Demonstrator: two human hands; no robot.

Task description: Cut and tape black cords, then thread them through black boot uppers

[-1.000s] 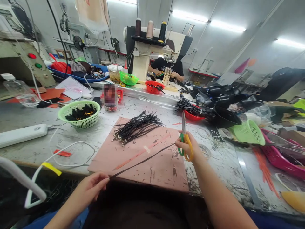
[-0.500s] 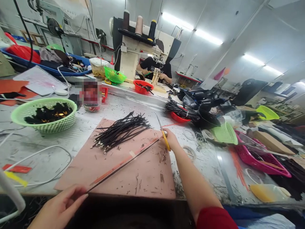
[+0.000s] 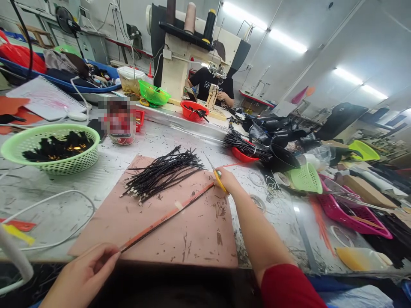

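Note:
My left hand [image 3: 88,267] pinches the lower end of a thin black cord [image 3: 154,229] near the table's front edge. The cord runs taut and slanting along an orange strip [image 3: 150,226] that lies on a pinkish mat [image 3: 192,239]. At the strip's far end, my right hand [image 3: 226,179] is closed around scissors with yellow handles [image 3: 221,184], blades pointing away. The cord's far end reaches the right fingers, which partly hide it. Beyond the strip lies a loose bundle of black cords [image 3: 163,171] with pale tips at the near end.
A green basket [image 3: 93,156] of black pieces stands left, near a white cable [image 3: 91,201]. Behind are red bowls [image 3: 245,156] and a sewing machine [image 3: 173,64], with another person [image 3: 212,87] beyond it. Rightward are a pink basket [image 3: 334,220] and a bottle [image 3: 362,259].
The black cord has come in closer against the orange strip. My left hand has shifted slightly up and right. The scissors stay in my right hand, and the view has turned a little.

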